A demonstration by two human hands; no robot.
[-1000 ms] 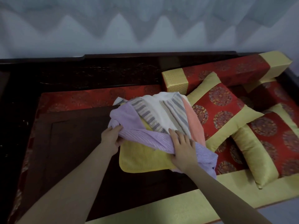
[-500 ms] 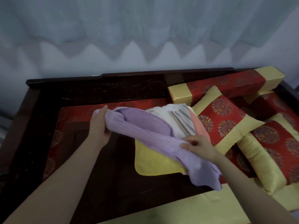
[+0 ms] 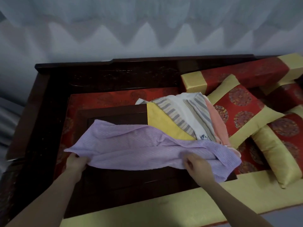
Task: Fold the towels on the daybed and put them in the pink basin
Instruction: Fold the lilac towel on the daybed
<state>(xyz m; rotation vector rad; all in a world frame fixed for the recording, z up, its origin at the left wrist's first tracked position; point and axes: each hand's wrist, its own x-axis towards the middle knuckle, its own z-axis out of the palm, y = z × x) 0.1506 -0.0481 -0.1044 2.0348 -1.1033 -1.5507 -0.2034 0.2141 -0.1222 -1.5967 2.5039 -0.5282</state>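
Observation:
A lilac ribbed towel (image 3: 131,145) lies stretched across the dark wooden panel (image 3: 118,185) of the daybed. My left hand (image 3: 77,163) grips its near left edge. My right hand (image 3: 195,166) pinches its near edge further right, where the cloth bunches up. Behind it sits a pile of towels: a yellow one (image 3: 162,122), a white one with grey stripes (image 3: 185,110) and a salmon pink one (image 3: 216,123). The lilac towel's right end overlaps the pile. No pink basin is in view.
Red and gold cushions (image 3: 241,112) and a bolster (image 3: 237,74) crowd the right side of the daybed. A yellow cushion border (image 3: 164,208) runs along the front edge. The dark carved backrest (image 3: 114,72) stands behind, with a pale curtain (image 3: 147,25) above.
Both hands pulled the lilac towel off the pile toward me and to the left. It now lies spread over the wooden panel, and the yellow and striped towels show.

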